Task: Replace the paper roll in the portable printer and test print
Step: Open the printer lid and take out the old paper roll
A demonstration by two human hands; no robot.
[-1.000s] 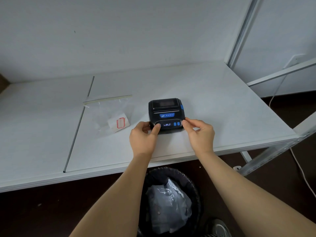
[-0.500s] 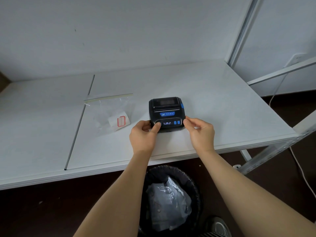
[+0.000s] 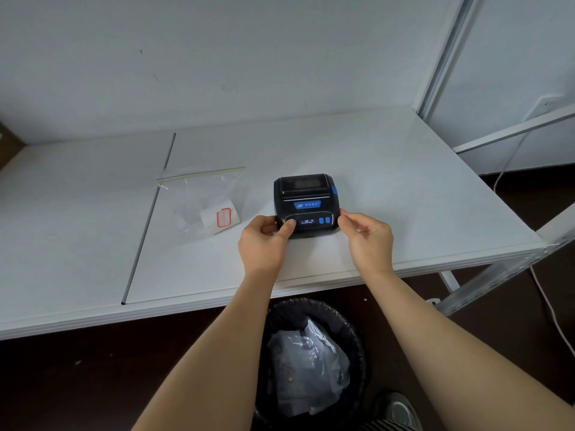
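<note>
While the small black printer (image 3: 306, 204) sits flat on the white counter (image 3: 404, 181), near the front edge, both hands are on its near end. Left hand (image 3: 264, 241) has its grip clamped on the printer's front-left corner: fingers curled against the side, thumb (image 3: 287, 228) pressed on the front panel just left of the lit display (image 3: 307, 221). Right hand (image 3: 370, 241) is w/ fingertips (image 3: 342, 213) touching the front-right corner, thumb & forefinger pinched near each other; can't tell if it truly grips the casing or only rests against it. Two blue buttons (image 3: 324, 220) sit right of the display, a blue tab (image 3: 334, 190) on the printer's right side. Lid looks closed.

Left of the printer, apart from it, lies a clear zip bag (image 3: 202, 194) w/ a white label roll (image 3: 220, 216), red-bordered, inside. Under the counter edge, btw the forearms, stands a black bin (image 3: 314, 359) w/ crumpled plastic in it.
</note>
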